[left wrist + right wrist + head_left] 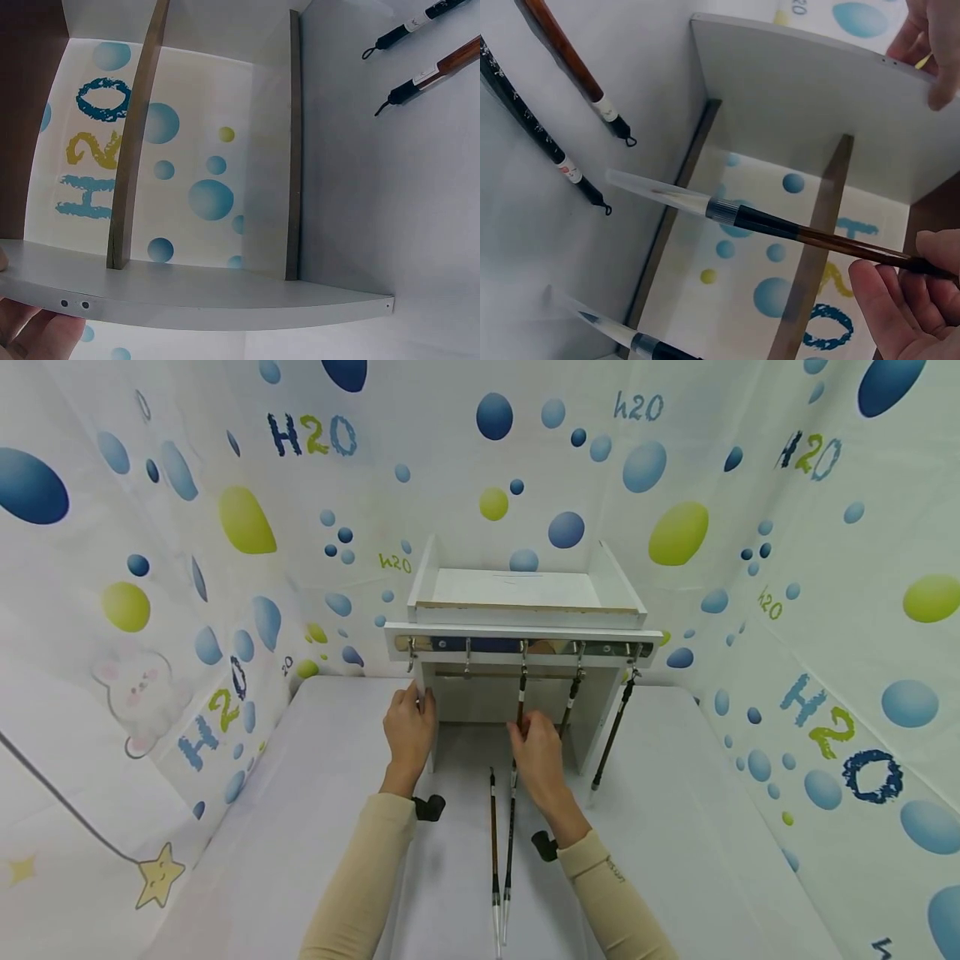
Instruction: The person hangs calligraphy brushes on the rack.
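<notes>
My right hand (536,756) pinches the brown handle of a calligraphy brush (840,244) near its top. This brush hangs below the middle hook, and a clear cap covers its bristles. The left hand (408,735) grips the left side panel (225,304) of a white wooden rack, its thumb and fingers on either face near the front edge. Two more calligraphy brushes hang from hooks at the right, one dark (615,731), the other (572,697) partly behind the right hand. On the table lie a brown brush (493,835) and a black patterned brush (510,852), loops towards the rack.
Along the rack's front runs a shiny hook strip (487,645); its two left hooks (411,652) carry no brush. An open tray (517,589) forms the rack's top. Wooden crossbars (139,135) span the rack underneath. A printed curtain (450,460) surrounds the white table (322,827).
</notes>
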A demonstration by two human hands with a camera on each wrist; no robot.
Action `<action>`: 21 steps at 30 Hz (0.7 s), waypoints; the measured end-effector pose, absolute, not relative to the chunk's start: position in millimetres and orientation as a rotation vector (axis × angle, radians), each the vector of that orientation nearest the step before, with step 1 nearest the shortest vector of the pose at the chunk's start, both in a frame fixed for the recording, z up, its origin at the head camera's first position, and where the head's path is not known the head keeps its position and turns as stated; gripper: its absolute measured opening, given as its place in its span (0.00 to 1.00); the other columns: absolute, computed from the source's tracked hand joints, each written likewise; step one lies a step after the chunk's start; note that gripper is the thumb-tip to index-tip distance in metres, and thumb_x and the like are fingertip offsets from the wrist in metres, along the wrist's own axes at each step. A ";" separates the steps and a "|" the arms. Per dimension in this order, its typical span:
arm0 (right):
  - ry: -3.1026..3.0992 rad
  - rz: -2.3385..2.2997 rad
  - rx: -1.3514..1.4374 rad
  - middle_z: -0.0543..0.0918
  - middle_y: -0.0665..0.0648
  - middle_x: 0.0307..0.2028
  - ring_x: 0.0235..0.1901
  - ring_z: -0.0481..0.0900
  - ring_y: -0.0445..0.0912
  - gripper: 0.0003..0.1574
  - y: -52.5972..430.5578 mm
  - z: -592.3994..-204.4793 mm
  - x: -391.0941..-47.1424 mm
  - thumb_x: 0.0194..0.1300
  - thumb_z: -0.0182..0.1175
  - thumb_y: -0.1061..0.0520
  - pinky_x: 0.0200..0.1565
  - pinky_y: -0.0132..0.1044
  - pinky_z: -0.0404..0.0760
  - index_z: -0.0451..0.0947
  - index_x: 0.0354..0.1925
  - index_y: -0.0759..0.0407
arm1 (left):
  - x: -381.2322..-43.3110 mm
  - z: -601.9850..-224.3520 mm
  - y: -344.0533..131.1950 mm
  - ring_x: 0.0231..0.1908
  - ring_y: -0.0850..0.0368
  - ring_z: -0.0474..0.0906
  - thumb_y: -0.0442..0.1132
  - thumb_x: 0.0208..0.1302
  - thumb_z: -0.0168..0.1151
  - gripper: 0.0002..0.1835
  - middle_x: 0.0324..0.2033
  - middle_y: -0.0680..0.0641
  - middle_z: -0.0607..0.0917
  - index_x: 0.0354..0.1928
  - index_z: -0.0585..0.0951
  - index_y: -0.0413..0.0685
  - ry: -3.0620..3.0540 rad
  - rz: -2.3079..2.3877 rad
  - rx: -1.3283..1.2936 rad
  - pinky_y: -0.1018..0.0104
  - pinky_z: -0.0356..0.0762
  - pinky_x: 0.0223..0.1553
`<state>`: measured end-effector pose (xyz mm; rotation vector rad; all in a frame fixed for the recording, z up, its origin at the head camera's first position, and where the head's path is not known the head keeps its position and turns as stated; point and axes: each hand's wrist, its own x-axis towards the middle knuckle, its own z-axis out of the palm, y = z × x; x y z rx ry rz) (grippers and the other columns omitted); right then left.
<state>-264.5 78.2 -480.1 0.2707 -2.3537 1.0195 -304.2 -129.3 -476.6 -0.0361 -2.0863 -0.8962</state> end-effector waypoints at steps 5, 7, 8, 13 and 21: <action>-2.362 1.017 0.275 0.79 0.63 0.32 0.29 0.79 0.49 0.12 78.3 -479.6 -265.1 0.69 0.63 0.58 0.28 0.37 0.78 0.75 0.38 0.67 | -304.0 -476.8 -128.5 0.30 0.40 0.85 0.37 0.70 0.60 0.13 0.30 0.34 0.83 0.50 0.83 0.34 -2.087 -0.891 -0.040 0.46 0.82 0.29; -2.363 1.015 0.276 0.79 0.62 0.32 0.29 0.79 0.49 0.12 78.6 -479.5 -264.9 0.69 0.63 0.58 0.28 0.37 0.78 0.75 0.37 0.67 | -304.1 -476.9 -128.2 0.30 0.40 0.85 0.37 0.70 0.60 0.13 0.30 0.34 0.82 0.49 0.83 0.34 -2.083 -0.888 -0.043 0.46 0.82 0.29; -2.362 1.015 0.275 0.79 0.62 0.32 0.29 0.79 0.49 0.12 78.7 -479.3 -264.8 0.69 0.63 0.58 0.27 0.37 0.78 0.75 0.37 0.67 | -304.2 -476.8 -128.1 0.30 0.40 0.85 0.37 0.70 0.60 0.13 0.30 0.34 0.82 0.49 0.83 0.34 -2.081 -0.889 -0.044 0.46 0.82 0.28; -2.358 1.030 0.270 0.80 0.63 0.33 0.29 0.81 0.51 0.14 79.2 -478.1 -263.3 0.68 0.64 0.56 0.28 0.38 0.80 0.75 0.39 0.67 | -304.6 -476.8 -128.1 0.30 0.40 0.85 0.36 0.70 0.60 0.13 0.29 0.34 0.82 0.49 0.83 0.33 -2.071 -0.892 -0.048 0.45 0.82 0.29; -2.322 1.063 0.264 0.83 0.66 0.38 0.35 0.85 0.54 0.23 81.6 -462.9 -252.1 0.66 0.67 0.55 0.35 0.43 0.85 0.76 0.50 0.72 | -304.5 -476.4 -129.5 0.31 0.39 0.85 0.36 0.70 0.60 0.13 0.30 0.34 0.82 0.49 0.83 0.33 -2.075 -0.899 -0.038 0.44 0.82 0.30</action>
